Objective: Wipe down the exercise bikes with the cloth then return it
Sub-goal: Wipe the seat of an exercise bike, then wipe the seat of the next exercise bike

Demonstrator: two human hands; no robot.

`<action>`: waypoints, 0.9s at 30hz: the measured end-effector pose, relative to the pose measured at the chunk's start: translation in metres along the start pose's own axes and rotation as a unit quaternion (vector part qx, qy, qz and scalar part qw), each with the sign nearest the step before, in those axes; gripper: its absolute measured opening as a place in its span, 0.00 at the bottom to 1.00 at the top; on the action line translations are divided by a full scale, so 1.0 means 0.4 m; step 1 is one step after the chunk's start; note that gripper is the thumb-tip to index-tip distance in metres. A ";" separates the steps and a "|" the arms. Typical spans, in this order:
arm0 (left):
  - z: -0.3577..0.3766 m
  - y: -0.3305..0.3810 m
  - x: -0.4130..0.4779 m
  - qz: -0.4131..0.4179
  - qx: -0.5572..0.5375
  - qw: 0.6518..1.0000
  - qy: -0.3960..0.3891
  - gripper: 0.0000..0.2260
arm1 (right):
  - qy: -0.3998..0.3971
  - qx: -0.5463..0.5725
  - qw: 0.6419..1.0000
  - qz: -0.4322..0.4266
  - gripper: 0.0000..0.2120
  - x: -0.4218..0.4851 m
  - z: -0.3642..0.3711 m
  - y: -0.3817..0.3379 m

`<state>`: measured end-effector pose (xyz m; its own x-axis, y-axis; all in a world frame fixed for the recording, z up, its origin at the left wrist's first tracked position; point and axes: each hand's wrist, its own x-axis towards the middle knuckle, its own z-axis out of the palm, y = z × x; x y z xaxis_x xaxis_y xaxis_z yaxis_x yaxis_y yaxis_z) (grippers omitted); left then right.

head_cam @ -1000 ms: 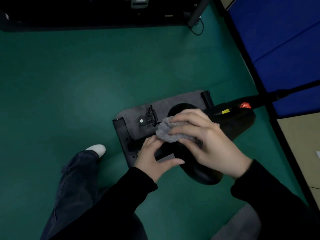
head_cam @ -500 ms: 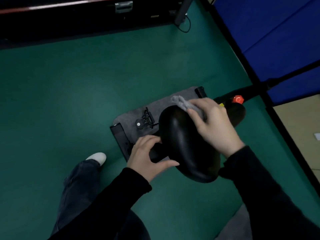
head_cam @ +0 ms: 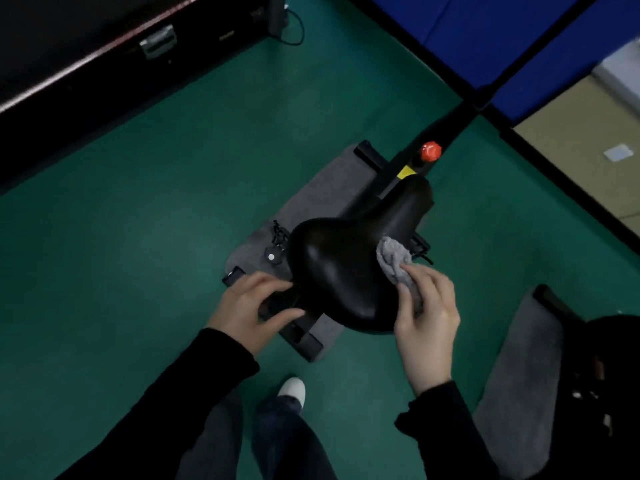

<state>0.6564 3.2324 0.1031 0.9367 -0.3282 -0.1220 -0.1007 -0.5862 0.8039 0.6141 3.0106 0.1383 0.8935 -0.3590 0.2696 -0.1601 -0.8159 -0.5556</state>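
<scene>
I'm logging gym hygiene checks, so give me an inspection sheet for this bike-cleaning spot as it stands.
Surface: green floor; grey mat under the bike.
Job's things: black saddle with the grey cloth pressed on its right side; red knob on the frame ahead.
Clutter: nothing seen.
Hands: left hand seems to grip the saddle's left edge; right hand holds the cloth against the saddle.
Cables: one black cable looped on the floor at the top.
Surroundings: blue panels top right; black case with a metal latch top left; second grey mat at right.
</scene>
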 end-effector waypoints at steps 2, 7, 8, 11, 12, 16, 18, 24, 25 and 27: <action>-0.042 0.004 0.012 0.017 0.036 0.999 -0.019 0.18 | 0.049 0.047 0.992 0.110 0.09 0.001 -0.016 -0.006; -0.132 0.039 0.065 0.089 0.135 0.983 -0.083 0.20 | 0.128 0.185 0.919 0.324 0.07 0.005 -0.074 -0.051; -0.145 0.048 0.078 0.108 0.156 0.978 -0.090 0.18 | 0.137 0.180 0.917 0.329 0.07 0.003 -0.083 -0.066; -0.177 0.083 0.118 0.175 0.198 0.958 -0.108 0.16 | 0.147 0.153 0.918 0.335 0.09 -0.012 -0.102 -0.117; -0.184 0.094 0.128 0.194 0.203 0.953 -0.113 0.15 | 0.150 0.144 0.920 0.332 0.08 -0.018 -0.107 -0.137; -0.188 0.122 0.143 0.233 0.208 0.937 -0.159 0.16 | 0.164 0.126 0.927 0.313 0.08 -0.054 -0.117 -0.218; -0.184 0.130 0.140 0.242 0.218 0.926 -0.191 0.18 | 0.171 0.115 0.929 0.306 0.08 -0.075 -0.126 -0.250; -0.170 0.167 0.089 0.281 0.277 0.878 -0.270 0.22 | 0.183 0.084 0.925 0.323 0.09 -0.179 -0.185 -0.296; -0.165 0.174 0.074 0.283 0.284 0.872 -0.279 0.22 | 0.189 0.086 0.920 0.333 0.09 -0.203 -0.197 -0.298; -0.151 0.187 0.042 0.291 0.296 0.860 -0.298 0.23 | 0.200 0.089 0.909 0.353 0.09 -0.260 -0.222 -0.296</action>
<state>0.6848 3.2276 0.1964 0.3503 -0.9109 -0.2180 -0.8122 -0.4113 0.4137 0.5029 3.1042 0.2458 0.3644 -0.9304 0.0397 -0.5327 -0.2432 -0.8106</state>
